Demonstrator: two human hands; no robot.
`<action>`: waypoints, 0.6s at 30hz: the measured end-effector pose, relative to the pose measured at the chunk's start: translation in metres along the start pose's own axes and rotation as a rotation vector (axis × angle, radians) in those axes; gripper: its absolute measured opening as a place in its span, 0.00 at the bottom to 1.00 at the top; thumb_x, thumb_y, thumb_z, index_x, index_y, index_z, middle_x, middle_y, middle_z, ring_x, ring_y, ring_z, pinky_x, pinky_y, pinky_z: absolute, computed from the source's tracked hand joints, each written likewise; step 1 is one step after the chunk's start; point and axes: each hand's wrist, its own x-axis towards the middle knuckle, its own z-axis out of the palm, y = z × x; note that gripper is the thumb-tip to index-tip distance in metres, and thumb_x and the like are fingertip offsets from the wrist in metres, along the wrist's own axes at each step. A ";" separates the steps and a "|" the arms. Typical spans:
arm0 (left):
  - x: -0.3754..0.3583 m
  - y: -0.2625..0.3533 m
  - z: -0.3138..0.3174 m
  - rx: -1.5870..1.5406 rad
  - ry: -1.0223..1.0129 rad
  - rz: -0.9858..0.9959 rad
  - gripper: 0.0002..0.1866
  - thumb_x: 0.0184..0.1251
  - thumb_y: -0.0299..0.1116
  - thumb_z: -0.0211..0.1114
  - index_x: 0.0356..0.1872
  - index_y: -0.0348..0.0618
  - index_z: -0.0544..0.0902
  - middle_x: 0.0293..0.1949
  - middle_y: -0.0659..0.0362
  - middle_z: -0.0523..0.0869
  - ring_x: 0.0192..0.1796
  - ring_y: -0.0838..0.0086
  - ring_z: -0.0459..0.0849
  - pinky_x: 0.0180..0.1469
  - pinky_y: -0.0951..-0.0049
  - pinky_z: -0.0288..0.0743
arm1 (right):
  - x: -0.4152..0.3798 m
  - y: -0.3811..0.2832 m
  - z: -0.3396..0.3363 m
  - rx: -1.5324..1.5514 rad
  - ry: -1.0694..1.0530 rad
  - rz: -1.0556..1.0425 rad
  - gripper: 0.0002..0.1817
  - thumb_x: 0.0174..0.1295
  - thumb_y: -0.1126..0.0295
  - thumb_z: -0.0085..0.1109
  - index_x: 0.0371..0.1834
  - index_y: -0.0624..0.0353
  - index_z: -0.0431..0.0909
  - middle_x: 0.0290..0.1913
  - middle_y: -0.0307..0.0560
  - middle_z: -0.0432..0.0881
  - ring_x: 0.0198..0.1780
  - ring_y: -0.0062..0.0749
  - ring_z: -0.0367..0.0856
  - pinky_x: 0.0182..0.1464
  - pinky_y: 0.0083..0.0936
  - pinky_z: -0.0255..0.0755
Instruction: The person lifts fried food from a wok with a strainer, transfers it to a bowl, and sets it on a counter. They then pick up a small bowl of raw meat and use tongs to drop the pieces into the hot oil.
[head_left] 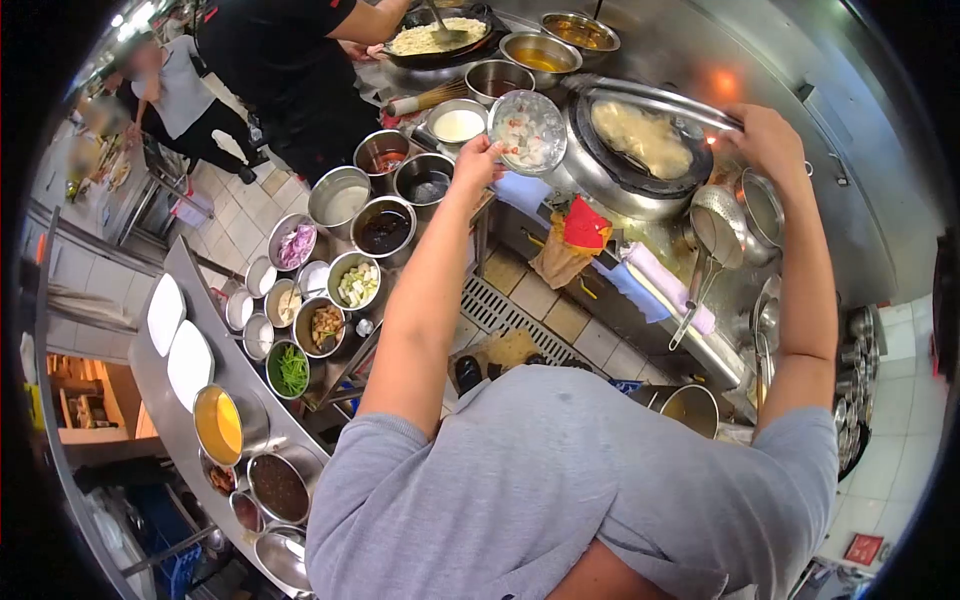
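A stainless-steel cooking range point(735, 368) is running along the far side of this tiled kitchen, with sauce pots and chopped vegetables crowding the counters to the left. A co-worker in black point(275, 75) is standing beyond, stirring a separate pan point(398, 58).

The left hand point(478, 165) is gripping the edge of a clear bowl point(528, 132), which is holding pale, wet-looking pieces, possibly shrimp, just beside the wok point(665, 187). The right hand point(765, 138) is closing around a long metal utensil point(665, 102), perhaps tongs or a ladle; its shaft is spanning the wok's far side. Cloudy liquid point(640, 138) is filling the wok's middle.

Working well here probably means keeping the bowl low and near the rim, so nothing is splashing, holding its slippery edge firmly, and keeping both forearms clear of the hot metal while the utensil is staying controlled.
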 end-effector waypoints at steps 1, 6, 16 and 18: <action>-0.001 0.006 -0.002 0.027 -0.044 0.019 0.07 0.64 0.34 0.55 0.28 0.45 0.71 0.27 0.62 0.80 0.25 0.77 0.79 0.23 0.80 0.70 | -0.008 -0.013 -0.006 -0.038 -0.006 -0.093 0.19 0.49 0.61 0.60 0.45 0.49 0.77 0.38 0.49 0.81 0.42 0.45 0.78 0.41 0.38 0.71; 0.005 0.020 0.018 0.200 -0.187 0.063 0.08 0.63 0.34 0.57 0.26 0.48 0.69 0.24 0.65 0.76 0.24 0.78 0.76 0.26 0.78 0.71 | -0.029 -0.042 0.005 -0.205 0.003 -0.239 0.20 0.47 0.62 0.62 0.46 0.49 0.76 0.37 0.47 0.79 0.41 0.44 0.77 0.41 0.36 0.71; 0.023 -0.010 0.043 -0.167 -0.079 -0.173 0.05 0.62 0.33 0.56 0.34 0.44 0.71 0.30 0.59 0.78 0.24 0.74 0.78 0.26 0.74 0.75 | -0.069 0.014 -0.007 -0.034 0.066 0.074 0.14 0.50 0.61 0.58 0.41 0.44 0.78 0.35 0.44 0.80 0.39 0.43 0.78 0.39 0.37 0.71; 0.016 -0.011 0.046 -0.169 -0.094 -0.191 0.07 0.62 0.36 0.57 0.29 0.49 0.70 0.33 0.62 0.78 0.32 0.71 0.79 0.34 0.72 0.75 | -0.056 0.039 0.005 0.032 0.027 0.215 0.15 0.48 0.61 0.59 0.42 0.43 0.78 0.37 0.45 0.81 0.41 0.42 0.78 0.42 0.36 0.71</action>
